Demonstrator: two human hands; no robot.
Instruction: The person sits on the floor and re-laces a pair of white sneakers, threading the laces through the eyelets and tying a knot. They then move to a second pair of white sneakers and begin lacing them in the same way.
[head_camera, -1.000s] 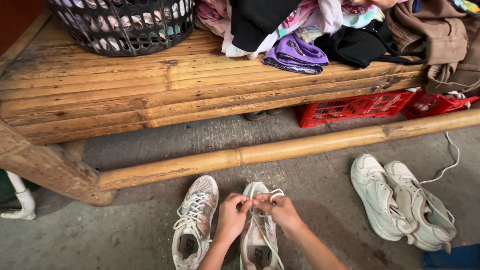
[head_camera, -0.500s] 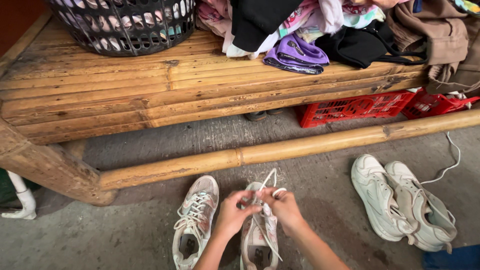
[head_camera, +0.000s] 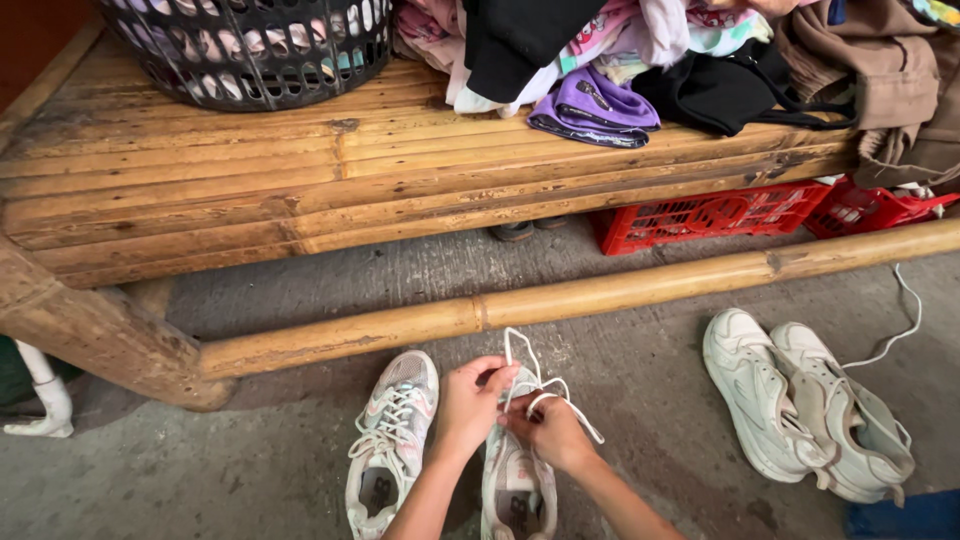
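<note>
Pinching white lace (head_camera: 520, 352) over shoe (head_camera: 517, 478) on concrete floor (head_camera: 640, 380), just beside its mate (head_camera: 388, 440). Left hand (head_camera: 468, 408) curled nearly closed, fingertips gripping lace strand above the tongue; right hand (head_camera: 548, 432) closed on a loop of the same lace, lower and nearer the eyelets. Since half a second ago: lace pulled up taller into a loop toward the bamboo rail (head_camera: 560, 300), right hand dropped closer to shoe, left hand risen a little. Reads as mid-knot, bow being drawn, not yet snugged down. Shoe itself unmoved, toe pointing at rail. Room: open floor left and right of the pair; white sneakers (head_camera: 800, 410) well apart to the right, loose cord (head_camera: 895, 335) near them. Rail just ahead of toe caps, limiting forward reach; bench (head_camera: 300, 190) edge overhangs beyond it, with basket (head_camera: 250, 50) and clothes (head_camera: 640, 60) on top, red crates (head_camera: 720, 215) underneath. Nothing crowding the hands.
</note>
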